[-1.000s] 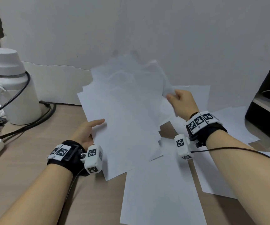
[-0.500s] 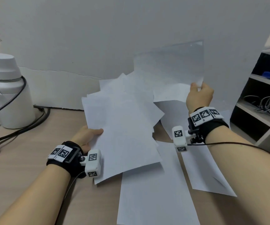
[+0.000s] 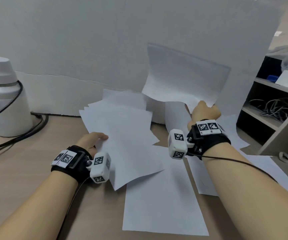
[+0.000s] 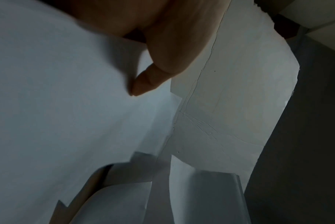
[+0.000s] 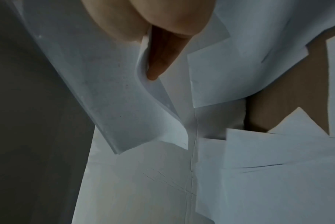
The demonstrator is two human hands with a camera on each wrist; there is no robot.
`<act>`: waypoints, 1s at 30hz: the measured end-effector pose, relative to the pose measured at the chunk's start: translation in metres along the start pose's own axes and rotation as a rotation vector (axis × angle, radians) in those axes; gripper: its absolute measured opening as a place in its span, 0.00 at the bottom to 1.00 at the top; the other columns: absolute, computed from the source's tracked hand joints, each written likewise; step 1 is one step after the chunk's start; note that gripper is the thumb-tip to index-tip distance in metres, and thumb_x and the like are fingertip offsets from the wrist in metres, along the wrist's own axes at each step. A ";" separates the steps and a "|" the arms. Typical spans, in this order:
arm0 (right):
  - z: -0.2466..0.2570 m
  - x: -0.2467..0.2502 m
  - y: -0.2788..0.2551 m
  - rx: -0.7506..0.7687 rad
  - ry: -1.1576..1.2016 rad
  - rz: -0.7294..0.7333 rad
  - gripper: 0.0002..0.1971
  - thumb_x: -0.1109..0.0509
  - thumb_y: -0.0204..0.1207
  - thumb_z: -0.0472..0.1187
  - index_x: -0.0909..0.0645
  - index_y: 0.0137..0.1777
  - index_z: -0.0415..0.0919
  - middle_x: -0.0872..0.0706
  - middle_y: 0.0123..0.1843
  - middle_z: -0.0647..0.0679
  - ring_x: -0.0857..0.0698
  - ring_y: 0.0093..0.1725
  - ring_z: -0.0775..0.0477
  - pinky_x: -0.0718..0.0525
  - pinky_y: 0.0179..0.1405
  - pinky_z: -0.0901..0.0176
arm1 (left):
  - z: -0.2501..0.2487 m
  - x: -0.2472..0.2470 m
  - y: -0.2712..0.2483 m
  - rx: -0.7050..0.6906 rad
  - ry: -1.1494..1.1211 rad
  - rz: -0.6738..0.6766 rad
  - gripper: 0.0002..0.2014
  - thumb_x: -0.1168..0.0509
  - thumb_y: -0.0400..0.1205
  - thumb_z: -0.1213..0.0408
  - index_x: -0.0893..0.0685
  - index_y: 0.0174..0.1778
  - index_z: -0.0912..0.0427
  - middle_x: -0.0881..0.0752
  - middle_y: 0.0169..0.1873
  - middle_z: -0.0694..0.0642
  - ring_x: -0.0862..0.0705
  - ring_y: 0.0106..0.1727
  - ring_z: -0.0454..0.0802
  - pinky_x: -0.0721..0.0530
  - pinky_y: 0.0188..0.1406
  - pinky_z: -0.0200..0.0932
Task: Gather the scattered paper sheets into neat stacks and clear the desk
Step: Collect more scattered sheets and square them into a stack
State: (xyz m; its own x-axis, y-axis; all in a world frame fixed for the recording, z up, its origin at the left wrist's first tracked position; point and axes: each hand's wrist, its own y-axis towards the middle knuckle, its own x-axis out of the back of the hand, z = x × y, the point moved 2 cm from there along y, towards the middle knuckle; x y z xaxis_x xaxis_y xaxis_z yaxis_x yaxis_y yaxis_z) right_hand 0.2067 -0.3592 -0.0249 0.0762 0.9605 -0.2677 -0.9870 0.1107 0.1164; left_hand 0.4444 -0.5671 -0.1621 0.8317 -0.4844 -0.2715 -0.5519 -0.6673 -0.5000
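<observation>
My left hand grips the left edge of a fanned bundle of white sheets held above the wooden desk; its thumb lies on the top sheet. My right hand pinches a bent white sheet by its lower edge and holds it upright against the white wall. In the right wrist view the thumb presses that curled sheet. More loose sheets lie flat: one in front of me, others under my right forearm.
A white jug-like appliance with black cables stands at the back left. A shelf unit with cables and boxes is at the right. The white wall closes off the back of the desk.
My right hand has drawn one sheet out of the bundle and carried it up and to the right. The left hand keeps its hold on the bundle, which has dropped a little lower.
</observation>
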 end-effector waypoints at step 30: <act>-0.068 0.042 -0.095 -0.823 -0.829 1.029 0.17 0.27 0.80 0.47 0.19 0.37 0.32 0.17 0.23 0.43 0.21 0.17 0.52 0.28 0.14 0.68 | 0.016 -0.027 0.003 -0.074 0.188 0.017 0.14 0.32 0.82 0.77 0.19 0.64 0.74 0.11 0.50 0.69 0.11 0.43 0.65 0.11 0.43 0.61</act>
State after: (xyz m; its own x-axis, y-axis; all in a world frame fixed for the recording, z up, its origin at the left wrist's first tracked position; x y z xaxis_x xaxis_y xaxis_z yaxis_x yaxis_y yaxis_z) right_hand 0.2937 -0.3464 -0.1121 -0.8777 0.4300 0.2116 -0.4430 -0.5595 -0.7005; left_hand 0.4215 -0.5470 -0.1700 0.7998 -0.5886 -0.1178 -0.5748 -0.6944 -0.4329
